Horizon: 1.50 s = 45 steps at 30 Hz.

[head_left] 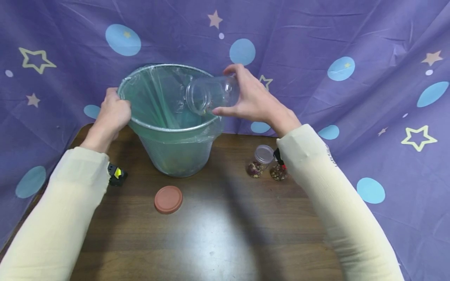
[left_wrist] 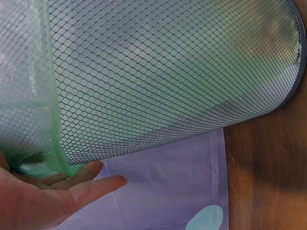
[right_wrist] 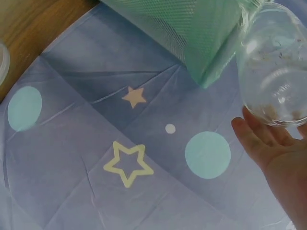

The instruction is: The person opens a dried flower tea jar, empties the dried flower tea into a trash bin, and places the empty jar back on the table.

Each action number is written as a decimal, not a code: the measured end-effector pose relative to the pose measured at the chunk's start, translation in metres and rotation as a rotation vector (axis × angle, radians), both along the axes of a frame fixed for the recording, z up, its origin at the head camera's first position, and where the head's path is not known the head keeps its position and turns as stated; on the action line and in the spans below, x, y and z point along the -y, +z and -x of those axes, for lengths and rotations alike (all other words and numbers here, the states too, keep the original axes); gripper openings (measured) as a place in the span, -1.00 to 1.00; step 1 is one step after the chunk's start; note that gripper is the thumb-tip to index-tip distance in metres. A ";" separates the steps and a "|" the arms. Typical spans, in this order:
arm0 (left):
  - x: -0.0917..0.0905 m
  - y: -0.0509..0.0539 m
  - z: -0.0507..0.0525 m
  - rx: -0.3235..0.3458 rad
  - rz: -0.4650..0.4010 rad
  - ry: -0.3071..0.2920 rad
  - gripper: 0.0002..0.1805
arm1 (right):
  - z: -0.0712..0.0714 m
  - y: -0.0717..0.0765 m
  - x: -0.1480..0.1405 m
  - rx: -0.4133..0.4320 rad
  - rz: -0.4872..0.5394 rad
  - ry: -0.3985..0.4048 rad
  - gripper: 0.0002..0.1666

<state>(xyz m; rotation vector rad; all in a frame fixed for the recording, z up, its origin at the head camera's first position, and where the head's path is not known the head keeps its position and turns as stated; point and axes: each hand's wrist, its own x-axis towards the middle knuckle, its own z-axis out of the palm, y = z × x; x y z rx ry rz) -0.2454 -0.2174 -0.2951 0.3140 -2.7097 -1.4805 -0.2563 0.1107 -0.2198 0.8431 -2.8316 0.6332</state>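
Note:
My left hand (head_left: 114,111) grips the left rim of a wire-mesh wastebasket (head_left: 172,156) lined with a green plastic bag (head_left: 154,93). In the left wrist view its fingers (left_wrist: 91,187) lie at the folded edge of the bag. With my right hand (head_left: 254,95) I hold a clear jar (head_left: 223,89) by its base end. The jar lies sideways, its open mouth over the right part of the wastebasket. Small bits cling inside the jar, as the right wrist view shows. A round reddish lid (head_left: 168,199) lies flat on the table before the wastebasket.
Two small jars of dried bits stand to the right on the wooden table (head_left: 211,242), one with a clear lid (head_left: 264,153), the other jar (head_left: 279,171) partly behind my right sleeve. A purple patterned cloth (head_left: 299,31) hangs close behind the wastebasket.

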 end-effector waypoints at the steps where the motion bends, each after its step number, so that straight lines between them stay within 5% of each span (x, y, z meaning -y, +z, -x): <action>1: 0.000 0.000 0.000 0.001 -0.003 -0.002 -0.32 | 0.000 0.001 -0.001 0.003 -0.016 -0.001 0.17; 11: -0.001 -0.002 0.000 0.002 -0.004 -0.012 -0.32 | -0.002 0.014 0.000 0.064 -0.222 -0.046 0.24; 25: -0.002 -0.003 0.001 -0.021 0.006 0.001 -0.33 | -0.002 0.021 0.002 0.084 -0.272 -0.080 0.04; 32: -0.002 -0.003 0.002 -0.018 0.005 0.001 -0.33 | -0.002 0.021 0.005 0.105 -0.354 -0.060 0.19; 39: 0.000 -0.003 0.002 -0.018 0.011 -0.003 -0.33 | 0.002 0.011 -0.008 0.115 -0.251 -0.063 0.00; 45: 0.000 -0.002 0.001 -0.033 0.021 0.000 -0.33 | 0.001 0.002 -0.018 0.153 -0.141 -0.107 0.11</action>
